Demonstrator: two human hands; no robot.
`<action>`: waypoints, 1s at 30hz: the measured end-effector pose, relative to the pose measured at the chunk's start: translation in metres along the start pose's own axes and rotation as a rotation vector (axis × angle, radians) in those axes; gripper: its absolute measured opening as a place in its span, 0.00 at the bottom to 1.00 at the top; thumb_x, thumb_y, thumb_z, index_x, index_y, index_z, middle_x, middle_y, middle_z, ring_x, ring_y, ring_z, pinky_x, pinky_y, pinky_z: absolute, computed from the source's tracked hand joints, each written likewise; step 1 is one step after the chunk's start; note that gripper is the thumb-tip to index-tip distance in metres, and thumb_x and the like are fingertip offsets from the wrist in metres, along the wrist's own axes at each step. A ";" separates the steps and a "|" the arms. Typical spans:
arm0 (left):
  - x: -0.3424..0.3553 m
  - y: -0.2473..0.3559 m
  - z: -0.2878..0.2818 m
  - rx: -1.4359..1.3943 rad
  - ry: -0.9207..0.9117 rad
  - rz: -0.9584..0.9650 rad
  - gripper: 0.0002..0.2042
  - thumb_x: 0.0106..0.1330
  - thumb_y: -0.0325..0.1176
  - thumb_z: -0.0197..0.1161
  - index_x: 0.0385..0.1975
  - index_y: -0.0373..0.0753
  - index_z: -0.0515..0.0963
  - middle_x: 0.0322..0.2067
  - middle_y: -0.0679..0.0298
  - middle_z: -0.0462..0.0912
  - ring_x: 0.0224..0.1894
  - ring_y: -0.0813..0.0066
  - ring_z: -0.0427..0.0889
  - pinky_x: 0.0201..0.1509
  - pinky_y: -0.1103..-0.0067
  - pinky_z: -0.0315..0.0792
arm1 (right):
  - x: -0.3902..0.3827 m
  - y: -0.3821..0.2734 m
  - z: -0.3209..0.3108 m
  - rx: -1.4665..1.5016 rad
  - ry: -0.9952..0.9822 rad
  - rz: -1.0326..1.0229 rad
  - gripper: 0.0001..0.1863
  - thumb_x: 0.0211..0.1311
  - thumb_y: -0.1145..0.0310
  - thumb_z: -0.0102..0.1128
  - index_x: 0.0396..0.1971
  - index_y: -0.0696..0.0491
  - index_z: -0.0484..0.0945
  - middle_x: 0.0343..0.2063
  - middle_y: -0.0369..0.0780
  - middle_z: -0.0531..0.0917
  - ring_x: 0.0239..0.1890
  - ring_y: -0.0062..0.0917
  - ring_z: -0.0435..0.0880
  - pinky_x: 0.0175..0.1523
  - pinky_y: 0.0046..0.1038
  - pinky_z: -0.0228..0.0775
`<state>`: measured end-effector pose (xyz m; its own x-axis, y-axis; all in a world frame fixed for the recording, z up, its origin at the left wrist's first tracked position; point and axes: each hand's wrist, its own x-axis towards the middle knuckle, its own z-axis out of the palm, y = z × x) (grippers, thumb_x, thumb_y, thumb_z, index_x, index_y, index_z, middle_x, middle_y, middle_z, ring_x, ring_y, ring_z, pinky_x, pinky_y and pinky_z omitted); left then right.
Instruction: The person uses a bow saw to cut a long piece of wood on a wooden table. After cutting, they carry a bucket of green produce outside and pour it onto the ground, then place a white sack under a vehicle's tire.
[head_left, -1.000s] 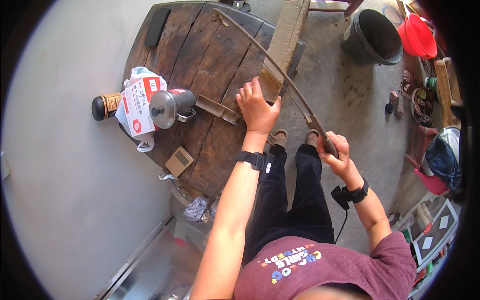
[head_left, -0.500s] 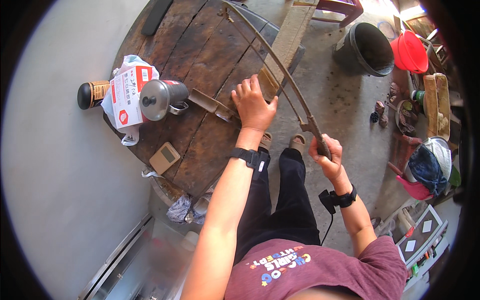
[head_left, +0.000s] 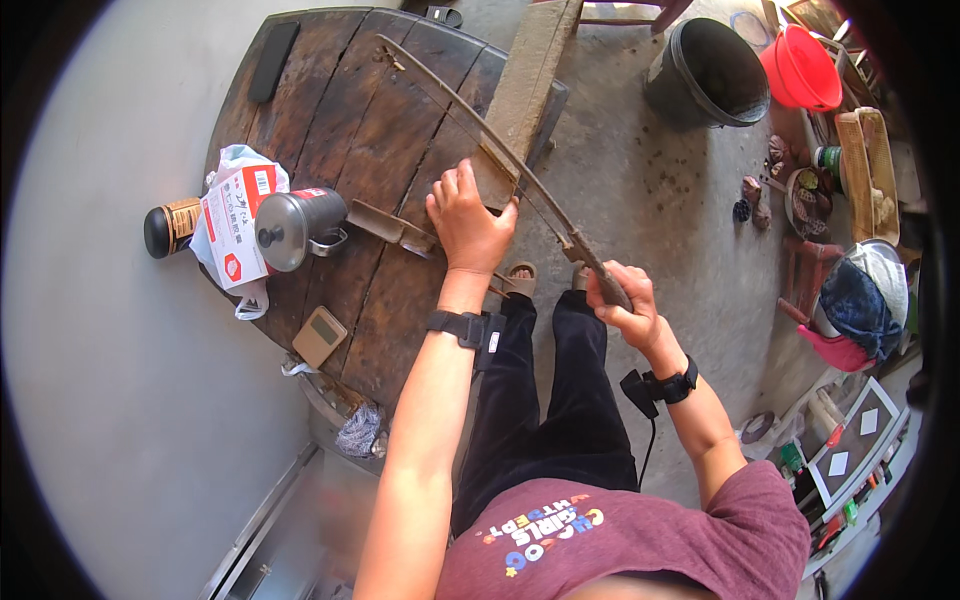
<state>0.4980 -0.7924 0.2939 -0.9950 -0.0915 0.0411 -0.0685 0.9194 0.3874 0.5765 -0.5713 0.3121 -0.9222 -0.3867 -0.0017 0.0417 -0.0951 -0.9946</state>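
My right hand (head_left: 627, 300) is closed round the handle of a bow saw (head_left: 497, 143), which has a long curved frame and a thin blade. The saw slants up and left from my fist, with its blade crossing the near end of a wooden plank (head_left: 532, 75). On that same end lies my left hand (head_left: 470, 225), fingers bent over the wood and thumb spread beside the blade. It partly hides the plank's end and the spot where blade meets wood. The plank rests along the right edge of a dark wooden table (head_left: 345, 130).
Left on the table stand a lidded metal pot (head_left: 285, 232), a white and red box (head_left: 235, 225) and a dark jar (head_left: 170, 228). A metal channel piece (head_left: 390, 225) lies near my left hand. Black (head_left: 705, 75) and red (head_left: 803, 68) buckets stand on the floor at right.
The whole view has shifted and turned slightly. The saw's far tip appears further left and lower. Both hands keep their holds.
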 end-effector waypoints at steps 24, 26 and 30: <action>0.003 0.000 0.002 -0.050 -0.024 0.026 0.35 0.44 0.37 0.73 0.53 0.31 0.67 0.45 0.53 0.72 0.51 0.53 0.70 0.57 0.64 0.64 | -0.021 0.017 -0.004 0.421 0.009 0.170 0.14 0.42 0.71 0.56 0.31 0.61 0.72 0.17 0.36 0.72 0.20 0.21 0.71 0.29 0.23 0.64; 0.003 -0.001 0.002 -0.048 -0.022 0.034 0.35 0.44 0.37 0.73 0.53 0.31 0.67 0.45 0.52 0.72 0.51 0.53 0.70 0.56 0.64 0.64 | -0.027 0.020 -0.004 0.422 0.006 0.167 0.14 0.41 0.71 0.56 0.31 0.62 0.72 0.17 0.36 0.72 0.20 0.21 0.71 0.28 0.23 0.64; 0.003 -0.002 0.001 -0.041 -0.042 0.032 0.35 0.44 0.37 0.73 0.53 0.30 0.67 0.46 0.52 0.72 0.51 0.53 0.70 0.56 0.64 0.64 | -0.038 0.022 -0.010 0.354 -0.021 0.130 0.15 0.41 0.70 0.56 0.31 0.62 0.72 0.17 0.36 0.73 0.20 0.21 0.71 0.28 0.23 0.64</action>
<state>0.4948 -0.7941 0.2919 -0.9989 -0.0452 0.0159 -0.0342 0.9051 0.4238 0.6082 -0.5493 0.2897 -0.8925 -0.4347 -0.1200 0.2918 -0.3539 -0.8886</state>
